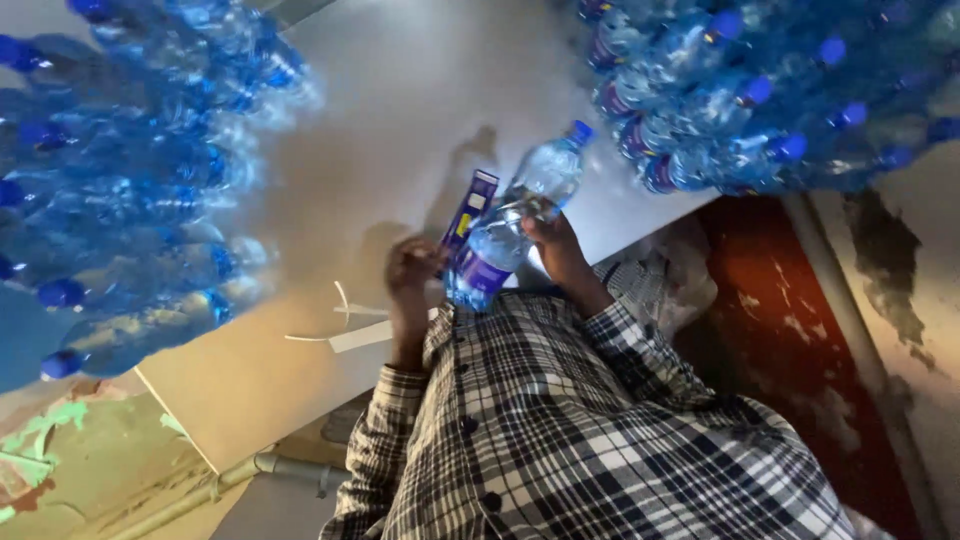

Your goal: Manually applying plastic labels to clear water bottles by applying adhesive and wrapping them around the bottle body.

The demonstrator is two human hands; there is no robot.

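Note:
A clear plastic water bottle (515, 215) with a blue cap and a purple label is tilted above a white table (400, 110), cap pointing away from me. My right hand (560, 250) grips its middle from the right. My left hand (412, 272) is at the bottle's base end and pinches a narrow purple label strip (472, 205) that stands up beside the bottle. Both arms wear plaid sleeves.
Several blue-capped water bottles are heaped on the left (130, 180) and at the top right (740, 90). White paper strips (345, 325) lie on the table near my left hand. A red floor (780, 310) runs on the right, and a grey pipe (290, 467) below the table's edge.

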